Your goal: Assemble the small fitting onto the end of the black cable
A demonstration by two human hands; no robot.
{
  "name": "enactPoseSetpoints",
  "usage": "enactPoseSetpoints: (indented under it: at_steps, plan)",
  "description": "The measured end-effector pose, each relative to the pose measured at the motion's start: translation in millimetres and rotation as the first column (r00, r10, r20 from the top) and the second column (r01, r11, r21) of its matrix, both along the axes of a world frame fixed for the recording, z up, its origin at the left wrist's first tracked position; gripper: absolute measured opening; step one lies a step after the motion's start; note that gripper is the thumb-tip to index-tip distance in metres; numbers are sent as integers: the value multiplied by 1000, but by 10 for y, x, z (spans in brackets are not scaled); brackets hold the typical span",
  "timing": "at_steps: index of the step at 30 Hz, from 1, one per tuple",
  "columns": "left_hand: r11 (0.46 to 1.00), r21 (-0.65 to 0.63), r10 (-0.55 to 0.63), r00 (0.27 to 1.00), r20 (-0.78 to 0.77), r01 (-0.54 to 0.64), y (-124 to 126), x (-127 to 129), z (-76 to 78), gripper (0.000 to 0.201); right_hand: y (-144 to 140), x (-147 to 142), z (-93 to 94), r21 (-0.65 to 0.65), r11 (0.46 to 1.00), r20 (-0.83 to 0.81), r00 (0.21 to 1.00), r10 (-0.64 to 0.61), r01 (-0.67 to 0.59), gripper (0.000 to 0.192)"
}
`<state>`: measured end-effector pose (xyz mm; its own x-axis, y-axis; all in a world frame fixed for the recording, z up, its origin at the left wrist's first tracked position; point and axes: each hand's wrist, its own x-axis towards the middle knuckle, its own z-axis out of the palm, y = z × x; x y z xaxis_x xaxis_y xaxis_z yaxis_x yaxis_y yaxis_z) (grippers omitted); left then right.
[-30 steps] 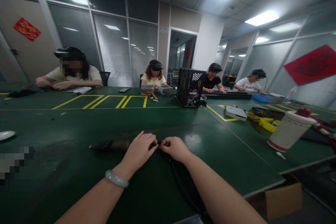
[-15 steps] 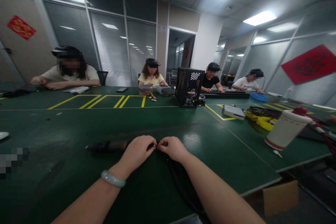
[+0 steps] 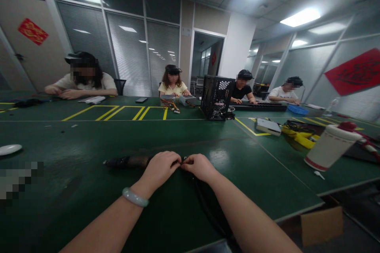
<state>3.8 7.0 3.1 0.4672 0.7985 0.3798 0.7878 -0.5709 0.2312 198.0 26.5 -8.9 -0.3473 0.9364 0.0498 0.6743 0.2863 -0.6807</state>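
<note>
L hand (image 3: 162, 168) & R hand (image 3: 200, 167) meet just above green table (image 3: 142, 138), fingertips nearly touching. Both have fingers bunched in a narrow pinch; whether a tiny part sits b/w the tips, too small to tell. Pale bracelet (image 3: 135, 197) on L wrist.

Dark tool (image 3: 130, 162) lies flat on table, pointed end toward L; its other end runs behind L hand, so can't tell if that hand touches it. Black cable (image 3: 208, 207) shows below R hand, curves down along the inner side of R forearm; its upper end is hidden.

R side of table: cup (image 3: 332, 146) w/ red lid, small white bit (image 3: 320, 174) near its base, yellow tray (image 3: 305, 141) w/ dark cables behind it, flat silver box (image 3: 268, 127) left of tray. Cardboard (image 3: 322, 225) below table edge. Far L: white rounded thing (image 3: 10, 149).

Mid-back: black computer case (image 3: 218, 99) stands upright; left of it, gray metal box (image 3: 187, 100) w/ colored wires (image 3: 172, 106) nearby, & phone (image 3: 141, 100) lying flat farther L. 4 co-workers w/ headgear sit across, hands on or near table. Blue basket (image 3: 297, 109) near the rightmost one.
</note>
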Motion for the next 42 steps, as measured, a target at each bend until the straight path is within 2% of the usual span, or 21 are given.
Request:
enactPoseSetpoints:
  at_steps: [5, 10, 13, 20, 24, 30, 37, 42]
  plan:
    - [1000, -26, 3, 1000, 1, -3, 11, -12, -24, 19, -15, -17, 11, -30, 999, 19, 999, -32, 32, 21]
    - [1000, -11, -6, 1000, 4, 6, 13, -1, -16, 15, 1, -35, -45, 58, 998, -19, 1000, -22, 23, 19]
    - [1000, -9, -7, 1000, 3, 7, 9, 2, -8, 13, 10, -31, -49, 65, 998, -24, 1000, -14, 15, 19]
    - [998, -30, 63, 998, 29, -63, -13, -27, -15, 19, 16, -7, -23, 36, 999, -5, 1000, -24, 24, 20]
    - [999, -24, 37, 999, 29, -36, -12, -40, -15, 13, 28, 8, -35, 44, 999, -23, 1000, 3, -2, 20]
    - [1000, -12, 16, 1000, 25, -16, -5, -35, -8, 17, 51, 17, -47, 24, 1000, -32, 999, 12, -12, 20]
    - [999, -21, 52, 998, 47, -51, -10, -38, -25, 17, 58, 16, -72, 48, 999, -39, 999, 19, -17, 19]
    - [999, 32, -1, 999, 36, 0, -15, -43, 2, 14, 49, 15, -48, 43, 999, -28, 1000, 13, -12, 18]
